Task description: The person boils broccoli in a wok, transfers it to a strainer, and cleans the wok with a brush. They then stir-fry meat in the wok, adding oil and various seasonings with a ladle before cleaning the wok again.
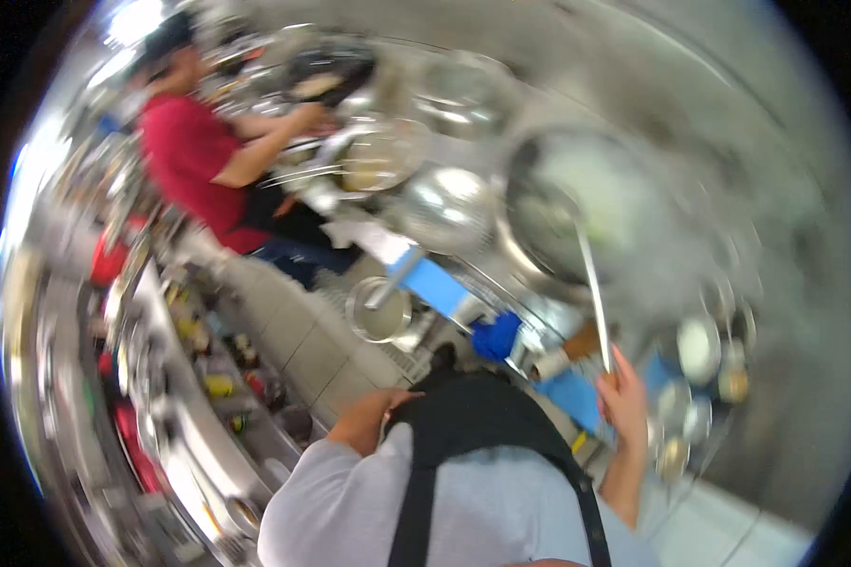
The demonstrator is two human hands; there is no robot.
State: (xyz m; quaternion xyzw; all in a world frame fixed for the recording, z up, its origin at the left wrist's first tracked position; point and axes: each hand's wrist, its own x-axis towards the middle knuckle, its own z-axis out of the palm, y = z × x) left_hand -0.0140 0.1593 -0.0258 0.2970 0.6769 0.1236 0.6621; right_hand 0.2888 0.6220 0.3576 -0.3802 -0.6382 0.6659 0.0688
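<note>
My right hand [622,395] is closed around the wooden end of a long metal ladle [593,288]. The ladle reaches into a large steaming wok [512,227], where its head is blurred. Pale green and whitish food [600,203] shows through the steam at the wok's far side. My left hand [394,404] is against the black apron [482,416] at my waist, with its fingers mostly hidden.
A co-worker in a red shirt [184,161] handles a dark pan [331,66] at the upper left. A domed metal lid [444,208] and a pot [378,310] lie between us. Several bowls [698,348] stand at right; shelves [208,406] line the left.
</note>
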